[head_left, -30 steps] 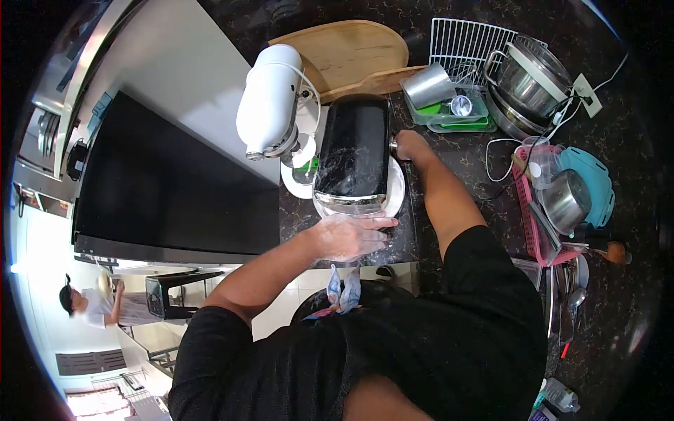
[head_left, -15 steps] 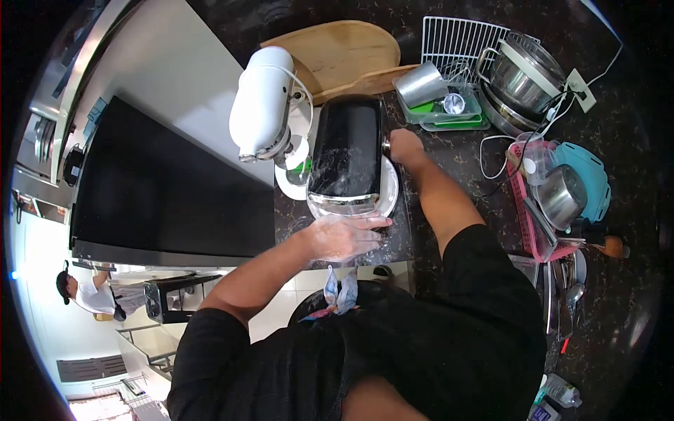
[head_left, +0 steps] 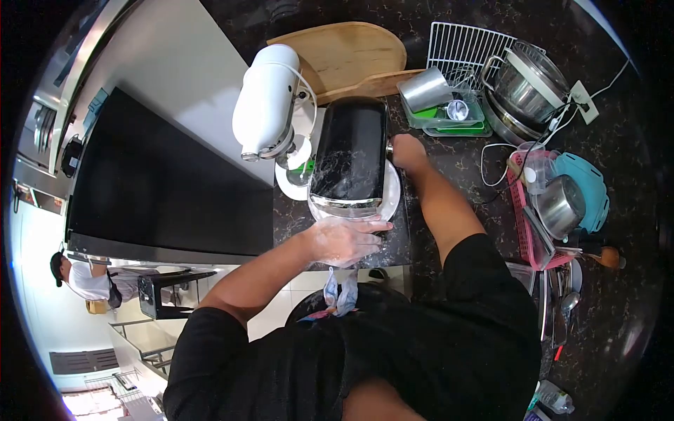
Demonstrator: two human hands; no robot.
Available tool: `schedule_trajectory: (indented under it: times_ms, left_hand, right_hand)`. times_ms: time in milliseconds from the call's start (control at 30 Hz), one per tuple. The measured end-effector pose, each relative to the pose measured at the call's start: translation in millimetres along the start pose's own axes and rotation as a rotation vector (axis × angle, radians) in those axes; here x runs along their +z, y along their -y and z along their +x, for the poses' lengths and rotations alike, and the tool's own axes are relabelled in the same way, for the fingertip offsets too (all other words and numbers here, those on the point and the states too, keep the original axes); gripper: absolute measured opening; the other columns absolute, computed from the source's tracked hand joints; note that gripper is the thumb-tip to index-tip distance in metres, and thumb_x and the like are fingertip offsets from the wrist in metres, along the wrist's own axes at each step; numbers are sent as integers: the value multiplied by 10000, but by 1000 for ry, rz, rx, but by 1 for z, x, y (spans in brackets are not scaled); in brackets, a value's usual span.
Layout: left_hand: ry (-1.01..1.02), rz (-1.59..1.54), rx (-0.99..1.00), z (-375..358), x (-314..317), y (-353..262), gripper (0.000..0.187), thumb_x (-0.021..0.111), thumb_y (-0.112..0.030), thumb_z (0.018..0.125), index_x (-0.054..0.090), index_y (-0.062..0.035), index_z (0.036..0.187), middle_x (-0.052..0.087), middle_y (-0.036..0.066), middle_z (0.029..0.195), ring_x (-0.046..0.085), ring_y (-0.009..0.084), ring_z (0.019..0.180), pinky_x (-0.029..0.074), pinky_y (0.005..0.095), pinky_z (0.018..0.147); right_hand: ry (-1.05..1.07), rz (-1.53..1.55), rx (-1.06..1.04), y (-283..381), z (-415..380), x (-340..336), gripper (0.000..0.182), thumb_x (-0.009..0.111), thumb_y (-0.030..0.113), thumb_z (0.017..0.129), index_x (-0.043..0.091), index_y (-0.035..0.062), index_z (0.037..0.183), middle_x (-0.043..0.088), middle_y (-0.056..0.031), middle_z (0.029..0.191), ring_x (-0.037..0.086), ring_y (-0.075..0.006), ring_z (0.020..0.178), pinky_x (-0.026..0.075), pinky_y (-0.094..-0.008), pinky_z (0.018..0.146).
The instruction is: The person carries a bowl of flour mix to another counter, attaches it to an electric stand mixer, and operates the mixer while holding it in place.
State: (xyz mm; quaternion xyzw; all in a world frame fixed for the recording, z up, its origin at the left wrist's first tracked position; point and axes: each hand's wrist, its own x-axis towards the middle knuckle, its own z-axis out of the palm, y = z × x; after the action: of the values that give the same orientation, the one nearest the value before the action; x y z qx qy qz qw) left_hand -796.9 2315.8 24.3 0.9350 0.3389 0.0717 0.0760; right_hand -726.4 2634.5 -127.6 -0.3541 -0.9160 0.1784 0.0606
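A black stand mixer or similar machine [head_left: 349, 151], dusted with white powder, stands in front of me on the dark counter, over a white plate or bowl [head_left: 392, 200]. At its right side my right hand [head_left: 409, 152] is closed round a small knob or handle. Flour-like powder covers my left hand [head_left: 344, 241], which lies at the near end of the machine by the bowl's rim, its fingers stretched out to the right. Whatever is under that palm is hidden. A white stand mixer [head_left: 268, 102] is at the left of the machine.
Wooden boards [head_left: 344, 56] lie behind. To the right are a plastic container [head_left: 449, 116], a steel pot [head_left: 526, 81], a pink basket [head_left: 524, 231], utensils and cables [head_left: 491, 184]. A black appliance surface [head_left: 168, 189] fills the left. Another person [head_left: 88, 281] is far off.
The view has shifted slightly. Both hands keep nearly the same places at the machine. The distant person appears a little farther right.
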Motion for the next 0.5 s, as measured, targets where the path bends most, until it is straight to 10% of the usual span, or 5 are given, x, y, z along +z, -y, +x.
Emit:
schedule_trajectory:
  times_ms: [200, 500]
  left_hand:
    - [-28, 36, -9, -1, 10, 3, 471, 750, -198, 761, 709, -26, 1198, 653, 73, 1358, 389, 304, 1506, 307, 482, 1275]
    - [-29, 74, 21, -4, 13, 6, 472, 749, -203, 762, 710, -18, 1194, 661, 81, 1343, 413, 303, 1492, 325, 475, 1266]
  right_hand:
    - [303, -124, -133, -11, 31, 0, 220, 682, 130, 733, 785, 62, 914, 737, -244, 992, 725, -423, 932, 582, -519, 850]
    - [-13, -45, 75, 21, -20, -20, 226, 665, 130, 763, 787, 62, 941, 738, -242, 1039, 720, -412, 986, 583, -497, 880]
